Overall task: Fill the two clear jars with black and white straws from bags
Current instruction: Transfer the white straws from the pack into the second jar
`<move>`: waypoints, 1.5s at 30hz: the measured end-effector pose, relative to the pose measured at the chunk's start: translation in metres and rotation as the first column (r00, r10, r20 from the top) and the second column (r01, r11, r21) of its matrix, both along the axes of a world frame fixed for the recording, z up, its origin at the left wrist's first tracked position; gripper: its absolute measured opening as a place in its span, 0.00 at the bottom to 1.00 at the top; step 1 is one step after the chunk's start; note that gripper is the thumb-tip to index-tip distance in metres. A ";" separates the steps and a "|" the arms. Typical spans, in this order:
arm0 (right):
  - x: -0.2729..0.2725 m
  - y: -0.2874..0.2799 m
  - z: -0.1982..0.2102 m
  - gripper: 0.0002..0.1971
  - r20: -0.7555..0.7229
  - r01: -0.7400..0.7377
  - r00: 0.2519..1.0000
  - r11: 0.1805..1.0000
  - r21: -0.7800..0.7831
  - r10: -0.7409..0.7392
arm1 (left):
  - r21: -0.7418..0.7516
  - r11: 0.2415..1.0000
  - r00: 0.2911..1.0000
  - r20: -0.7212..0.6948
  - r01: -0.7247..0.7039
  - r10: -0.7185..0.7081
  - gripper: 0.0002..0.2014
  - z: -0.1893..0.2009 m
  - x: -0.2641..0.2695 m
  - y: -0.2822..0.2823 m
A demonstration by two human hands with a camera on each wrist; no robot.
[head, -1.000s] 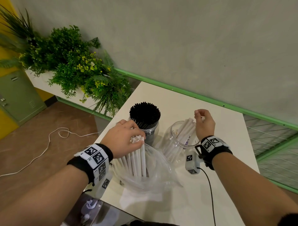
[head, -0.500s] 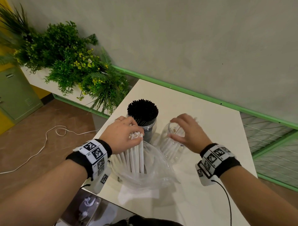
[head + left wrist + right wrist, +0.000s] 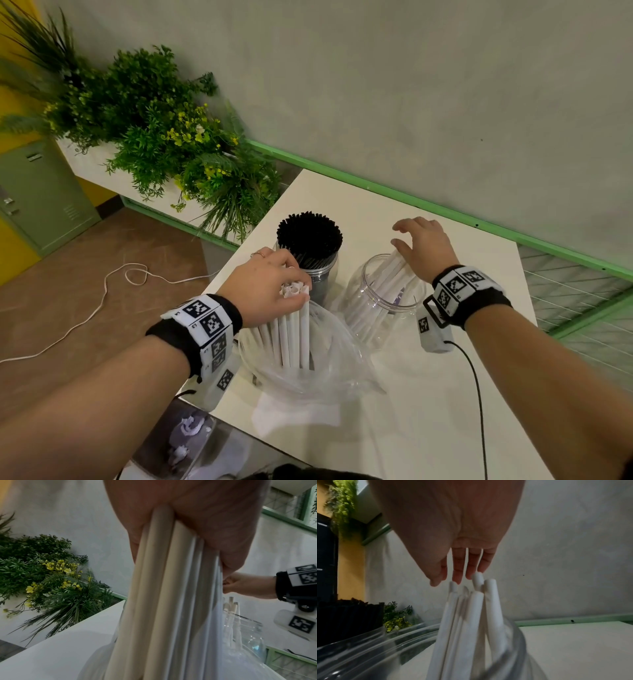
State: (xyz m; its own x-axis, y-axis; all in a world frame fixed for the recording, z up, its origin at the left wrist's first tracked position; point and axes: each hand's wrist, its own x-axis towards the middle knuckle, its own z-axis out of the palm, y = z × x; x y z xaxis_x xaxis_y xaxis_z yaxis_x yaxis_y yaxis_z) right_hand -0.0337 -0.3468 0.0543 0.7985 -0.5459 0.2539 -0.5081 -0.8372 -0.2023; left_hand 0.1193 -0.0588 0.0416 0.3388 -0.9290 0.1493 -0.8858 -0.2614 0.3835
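Observation:
My left hand (image 3: 294, 286) grips the tops of a bundle of white straws (image 3: 294, 332) that stands in a clear plastic bag (image 3: 308, 373); in the left wrist view the white straws (image 3: 163, 601) run down from my palm. Behind it a clear jar (image 3: 320, 274) is packed with black straws (image 3: 308, 236). To the right, a second clear jar (image 3: 383, 308) holds a few white straws (image 3: 471, 615) leaning on its far rim. My right hand (image 3: 402, 236) hovers open above their tips, its straight fingers (image 3: 458, 568) just touching them.
The white table (image 3: 445, 394) ends near me and drops to the floor on the left. A green plant (image 3: 171, 144) fills the back left corner. A white cable (image 3: 102, 298) lies on the floor, and a black cable (image 3: 479, 394) crosses the table from my right wrist.
My right hand swung left across the jar mouth, then back to the far rim, and its fingers have straightened. My left hand keeps its grip on the bundle.

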 end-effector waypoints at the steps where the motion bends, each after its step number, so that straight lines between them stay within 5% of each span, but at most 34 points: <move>1: -0.002 0.002 -0.003 0.15 -0.010 0.008 1.000 0.999 0.038 -0.007 | -0.004 1.000 1.000 -0.003 -0.001 0.001 0.23 0.001 0.000 0.001; 5: -0.011 0.009 -0.017 0.18 -0.056 -0.002 0.998 0.980 0.199 0.014 | -0.017 1.000 1.000 -0.015 -0.003 0.003 0.23 0.002 -0.003 0.000; 7: -0.014 0.011 -0.025 0.15 0.038 -0.008 0.999 0.976 0.218 0.000 | -0.048 0.999 0.999 -0.035 -0.005 0.003 0.22 0.000 -0.005 -0.002; 10: -0.015 0.013 -0.038 0.07 0.210 -0.021 0.978 0.987 0.161 -0.014 | -0.101 0.995 1.000 -0.016 -0.016 0.015 0.19 -0.002 -0.011 -0.007; 20: -0.004 0.011 -0.032 0.05 0.390 -0.071 0.920 0.996 0.048 0.047 | -0.081 0.996 0.999 -0.020 -0.036 0.035 0.18 -0.002 -0.016 -0.014; 34: -0.002 0.004 -0.043 0.13 0.157 -0.040 0.988 0.987 0.156 0.015 | -0.081 0.996 1.000 0.005 -0.029 0.030 0.18 -0.005 -0.017 -0.017; 41: 0.003 0.004 -0.036 0.11 0.355 -0.046 0.934 0.998 0.047 0.026 | -0.073 0.997 1.000 0.018 -0.019 0.020 0.19 -0.005 -0.015 -0.017; 45: 0.005 0.001 -0.039 0.13 0.283 -0.056 0.958 0.998 0.032 0.045 | -0.064 0.998 1.000 0.013 -0.018 0.019 0.20 -0.005 -0.014 -0.017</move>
State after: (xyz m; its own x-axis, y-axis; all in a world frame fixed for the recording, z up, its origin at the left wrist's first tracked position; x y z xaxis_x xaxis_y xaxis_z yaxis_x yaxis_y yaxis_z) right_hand -0.0285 -0.3461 0.0154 0.7243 -0.5210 0.4515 -0.3834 -0.8487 -0.3643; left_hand 0.1051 -0.0761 0.0370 0.3536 -0.9109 0.2127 -0.8861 -0.2533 0.3882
